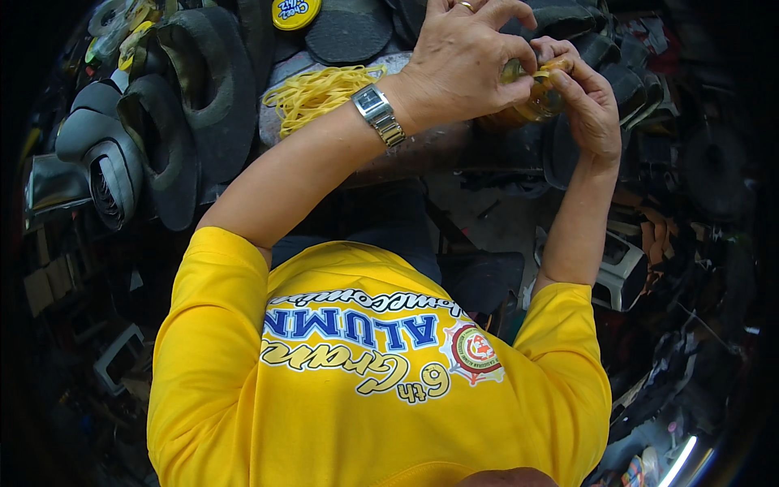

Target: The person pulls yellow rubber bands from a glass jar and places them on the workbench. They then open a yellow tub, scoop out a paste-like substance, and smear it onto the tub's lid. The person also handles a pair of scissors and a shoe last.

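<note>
Over the work surface, my left hand (pixel 461 69) curls its thumb and index finger about one end of a small clear jar (pixel 542 107) with amber-brown stuff in it; its other fingers are raised. At the jar's far right side, my right hand (pixel 591 104) pinches a thin yellow strip (pixel 541 75) between thumb and fingertips. Fingers partly hide the jar's mouth. Left of my left wrist lies a loose pile of flat yellow strips (pixel 320 97).
Dark sole-shaped pieces (pixel 223 89) and a grey roll (pixel 112 183) crowd the left. A round yellow lid (pixel 295 12) rests on a dark piece (pixel 349 32) at the back. More dark pieces (pixel 625 81) are stacked right. A pale box-like thing (pixel 621 268) stands below my right forearm.
</note>
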Demonstrator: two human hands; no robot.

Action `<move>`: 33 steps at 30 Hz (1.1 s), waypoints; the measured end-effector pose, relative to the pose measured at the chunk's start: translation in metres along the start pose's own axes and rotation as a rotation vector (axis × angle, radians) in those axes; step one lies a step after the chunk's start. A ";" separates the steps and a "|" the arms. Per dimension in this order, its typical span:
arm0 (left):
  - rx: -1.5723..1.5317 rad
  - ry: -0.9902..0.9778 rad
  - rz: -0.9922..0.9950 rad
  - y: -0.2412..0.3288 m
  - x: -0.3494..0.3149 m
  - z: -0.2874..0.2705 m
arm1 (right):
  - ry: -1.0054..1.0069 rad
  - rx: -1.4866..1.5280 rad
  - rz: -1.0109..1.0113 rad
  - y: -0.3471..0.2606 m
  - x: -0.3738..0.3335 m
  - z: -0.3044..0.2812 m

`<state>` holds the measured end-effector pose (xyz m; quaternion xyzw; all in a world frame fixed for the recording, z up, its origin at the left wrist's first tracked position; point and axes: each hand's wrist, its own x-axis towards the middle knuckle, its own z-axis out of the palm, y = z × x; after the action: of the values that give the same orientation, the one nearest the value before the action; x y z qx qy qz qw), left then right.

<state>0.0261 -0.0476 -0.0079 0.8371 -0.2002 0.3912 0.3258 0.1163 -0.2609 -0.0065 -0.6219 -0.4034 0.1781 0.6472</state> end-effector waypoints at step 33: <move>0.255 0.266 -0.634 -0.009 -0.180 -0.186 | -0.072 -0.049 0.014 0.005 0.002 -0.014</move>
<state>-0.1764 0.1039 -0.0639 0.8332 0.1639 0.3981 0.3470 0.1293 -0.2675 -0.0089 -0.6335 -0.4264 0.1949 0.6155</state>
